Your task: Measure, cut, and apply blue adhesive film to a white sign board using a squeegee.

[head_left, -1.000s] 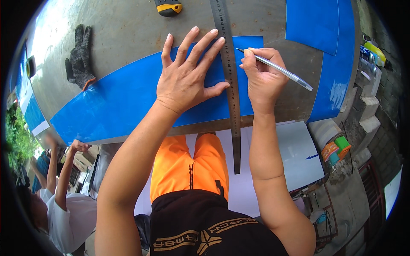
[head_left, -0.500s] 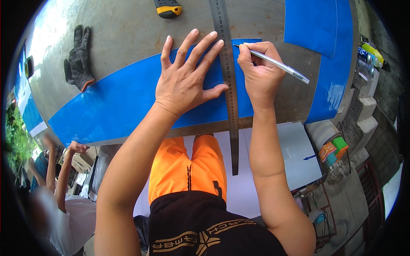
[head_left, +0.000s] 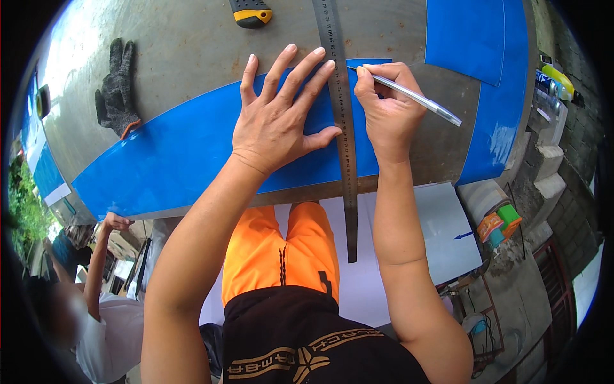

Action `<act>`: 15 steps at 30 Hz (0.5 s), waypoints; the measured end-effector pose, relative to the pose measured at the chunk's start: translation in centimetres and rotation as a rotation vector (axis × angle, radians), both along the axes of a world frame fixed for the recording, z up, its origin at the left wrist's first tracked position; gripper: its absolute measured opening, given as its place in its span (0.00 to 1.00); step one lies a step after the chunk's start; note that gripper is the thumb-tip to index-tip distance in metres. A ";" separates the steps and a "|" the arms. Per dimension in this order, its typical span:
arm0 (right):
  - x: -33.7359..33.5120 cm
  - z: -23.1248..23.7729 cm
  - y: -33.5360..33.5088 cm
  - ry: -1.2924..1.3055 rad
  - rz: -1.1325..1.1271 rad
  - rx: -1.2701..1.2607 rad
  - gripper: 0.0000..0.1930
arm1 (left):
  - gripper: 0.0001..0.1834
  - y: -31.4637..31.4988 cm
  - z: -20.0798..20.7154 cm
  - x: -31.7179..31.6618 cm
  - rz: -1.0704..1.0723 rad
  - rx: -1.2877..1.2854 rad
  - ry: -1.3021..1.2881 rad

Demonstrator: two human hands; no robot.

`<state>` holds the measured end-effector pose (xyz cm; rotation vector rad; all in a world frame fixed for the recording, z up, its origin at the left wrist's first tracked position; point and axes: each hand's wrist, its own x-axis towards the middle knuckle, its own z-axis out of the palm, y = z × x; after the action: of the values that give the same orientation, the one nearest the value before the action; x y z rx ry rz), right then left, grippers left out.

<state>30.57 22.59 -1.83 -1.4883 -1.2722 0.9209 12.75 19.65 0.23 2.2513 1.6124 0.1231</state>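
Note:
My left hand (head_left: 272,118) lies flat with fingers spread on a blue sheet (head_left: 173,150); its thumb and forefinger tips meet the edge of a long steel ruler (head_left: 345,144). The ruler runs across the sheet from far to near, and its near end sticks out past the table edge. Just right of the ruler, my right hand (head_left: 393,112) is closed round a clear ballpoint pen (head_left: 425,101). The pen slants, its tip close to the ruler's right edge near the sheet's far edge. Whether the tip touches the sheet is hard to tell.
On the metal table (head_left: 192,38) lie a dark grey work glove (head_left: 118,93), a black and yellow cutter handle (head_left: 251,14) and another blue sheet (head_left: 464,38) at the right. A co-worker's hand (head_left: 115,221) rests at the left table edge. A pale board (head_left: 441,230) sits below.
The pen and my right hand have shifted very slightly left. My left hand and the ruler stay put. At the left, one raised arm of the co-worker has dropped from view.

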 end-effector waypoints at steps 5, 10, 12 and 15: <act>0.0 0.1 0.0 -0.015 0.008 0.000 0.05 | 0.49 0.0 0.0 -0.1 -0.001 0.000 0.004; 0.0 0.1 0.0 -0.032 0.011 -0.008 0.06 | 0.50 0.0 0.0 0.0 -0.001 -0.003 0.012; 0.0 -0.1 0.0 -0.032 0.005 0.006 0.06 | 0.49 0.0 0.0 0.0 0.002 -0.005 0.001; 0.0 -0.1 0.0 -0.046 0.010 0.016 0.06 | 0.49 0.0 0.0 0.0 0.000 0.004 0.000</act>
<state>30.59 22.61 -1.95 -1.4994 -1.3182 0.8855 12.73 19.68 0.22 2.2545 1.6142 0.1265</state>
